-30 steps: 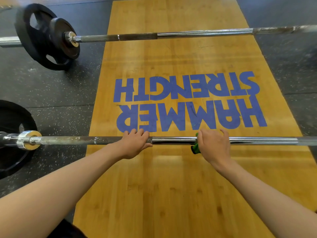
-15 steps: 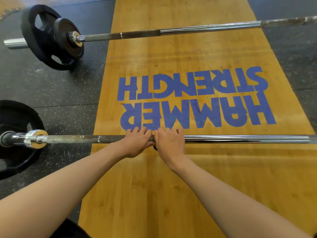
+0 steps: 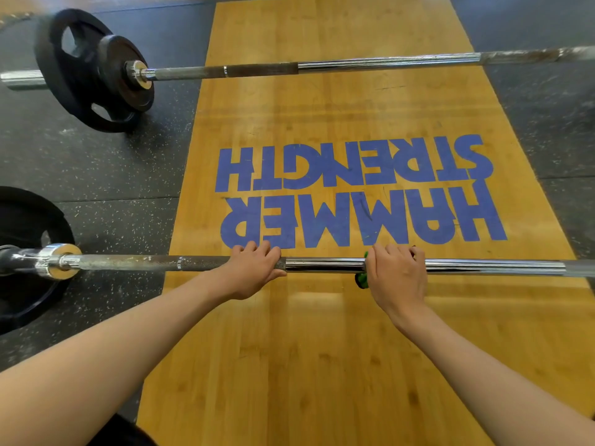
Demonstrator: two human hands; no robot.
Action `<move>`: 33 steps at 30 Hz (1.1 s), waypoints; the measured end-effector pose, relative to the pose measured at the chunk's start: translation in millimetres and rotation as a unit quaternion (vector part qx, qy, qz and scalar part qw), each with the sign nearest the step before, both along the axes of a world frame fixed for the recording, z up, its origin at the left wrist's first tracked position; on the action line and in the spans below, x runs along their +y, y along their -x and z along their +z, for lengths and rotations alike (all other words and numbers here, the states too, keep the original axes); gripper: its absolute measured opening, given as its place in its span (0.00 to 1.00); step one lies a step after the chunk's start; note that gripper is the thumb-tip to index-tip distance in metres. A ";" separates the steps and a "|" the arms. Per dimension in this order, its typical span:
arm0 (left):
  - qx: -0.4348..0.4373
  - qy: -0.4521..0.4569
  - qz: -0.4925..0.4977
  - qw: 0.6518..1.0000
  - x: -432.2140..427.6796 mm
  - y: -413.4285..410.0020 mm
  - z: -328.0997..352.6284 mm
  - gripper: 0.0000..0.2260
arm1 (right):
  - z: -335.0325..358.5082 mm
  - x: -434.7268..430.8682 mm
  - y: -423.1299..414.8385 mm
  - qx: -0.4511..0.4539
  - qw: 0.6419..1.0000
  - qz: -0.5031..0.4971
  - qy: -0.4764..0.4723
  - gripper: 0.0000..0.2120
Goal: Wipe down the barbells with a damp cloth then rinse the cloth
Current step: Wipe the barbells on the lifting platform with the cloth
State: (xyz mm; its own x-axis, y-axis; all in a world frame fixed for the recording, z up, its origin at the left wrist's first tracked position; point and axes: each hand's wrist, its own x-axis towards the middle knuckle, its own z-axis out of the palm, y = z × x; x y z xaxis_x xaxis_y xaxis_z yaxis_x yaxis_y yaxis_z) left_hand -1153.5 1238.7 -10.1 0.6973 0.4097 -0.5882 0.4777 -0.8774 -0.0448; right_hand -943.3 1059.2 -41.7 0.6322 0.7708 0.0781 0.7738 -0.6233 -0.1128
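Two grips, left hand (image 3: 254, 269) barbell (image 3: 322, 264), right hand (image 3: 397, 278) cloth (image 3: 361, 280)

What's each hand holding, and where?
Left hand grips the near barbell at the knurl's inner end; right hand wraps a green cloth round its smooth middle shaft.

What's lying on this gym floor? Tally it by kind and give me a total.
Barbells: 2, the far barbell and the near barbell.
Black plates: 3 in view, a big plate and a small plate on the far one, and a near plate.
Green cloth: 1, wrapped on the near barbell under the right hand.
Total: 6.
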 end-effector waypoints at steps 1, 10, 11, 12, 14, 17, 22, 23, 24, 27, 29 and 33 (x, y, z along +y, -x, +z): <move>0.002 0.001 0.001 1.000 0.0 0.1 -0.3 0.21 | 5.4 9.1 5.1 0.021 0.999 -0.014 0.030 0.19; 0.010 -0.001 0.003 1.000 -1.1 -1.0 -0.6 0.22 | 34.4 70.5 51.9 0.110 0.975 0.036 0.190 0.17; 0.010 -0.003 0.003 1.000 -1.6 -1.3 -0.2 0.22 | 34.4 71.9 58.4 0.105 0.977 0.054 0.180 0.17; 0.009 -0.004 0.003 1.000 -2.5 -1.4 -0.1 0.22 | 33.9 69.8 62.4 0.098 0.979 0.070 0.166 0.17; 0.006 -0.005 0.003 1.000 -3.0 -0.9 -0.1 0.21 | 24.3 60.6 62.3 0.087 0.984 0.095 0.127 0.20; 0.002 -0.004 0.005 1.000 -2.5 0.7 -0.8 0.22 | 3.2 30.9 52.2 0.039 0.993 0.101 0.048 0.30; 0.003 0.000 0.005 1.000 -2.5 1.5 -1.3 0.21 | -8.9 -2.2 18.0 -0.018 0.993 0.113 0.024 0.18; 0.003 0.001 0.005 1.000 -2.1 1.2 -0.7 0.21 | -10.0 -7.7 8.9 -0.031 0.994 0.104 0.015 0.18; 0.003 0.002 0.005 1.000 -1.7 0.7 -0.2 0.21 | -11.0 -13.1 -1.4 -0.042 0.995 0.091 0.005 0.18; -0.001 -0.002 0.004 1.000 -0.9 0.0 -0.1 0.21 | -8.8 -30.1 -32.5 -0.052 0.997 0.056 0.018 0.19; -0.003 -0.004 0.000 1.000 0.0 0.3 -1.2 0.21 | -5.5 -34.3 -46.3 -0.039 0.998 0.035 0.036 0.21; -0.007 -0.006 -0.003 1.000 2.5 0.7 -4.1 0.21 | 4.5 -3.7 -41.6 0.021 0.989 -0.011 0.148 0.21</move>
